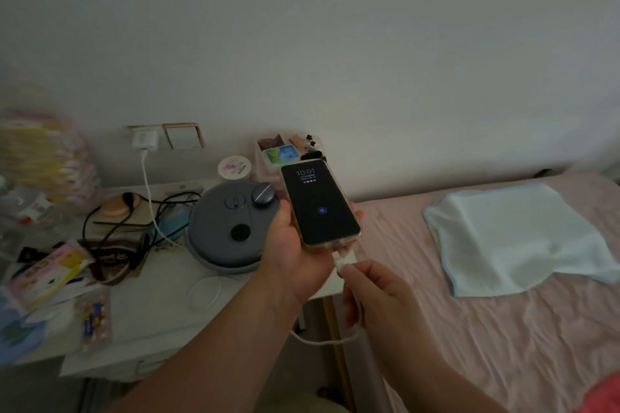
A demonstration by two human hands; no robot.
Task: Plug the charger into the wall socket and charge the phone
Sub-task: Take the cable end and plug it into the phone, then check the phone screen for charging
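A white charger (145, 139) sits plugged into the wall socket (136, 131) above the bedside table. Its white cable (149, 198) runs down over the table's clutter. My left hand (295, 245) holds the phone (320, 204) from below, screen up and lit, showing a clock. My right hand (372, 295) pinches the cable's white plug end (340, 263) right at the phone's bottom edge. Whether the plug is fully seated, I cannot tell. The cable loops down under my right hand.
The white bedside table (161, 295) is crowded: a round grey lidded appliance (231, 228), black cords, packets, a white jar (234, 168) and a box of small items at the back. A bed with a pink sheet (503, 329) and a pale blue cloth (516, 238) lies to the right.
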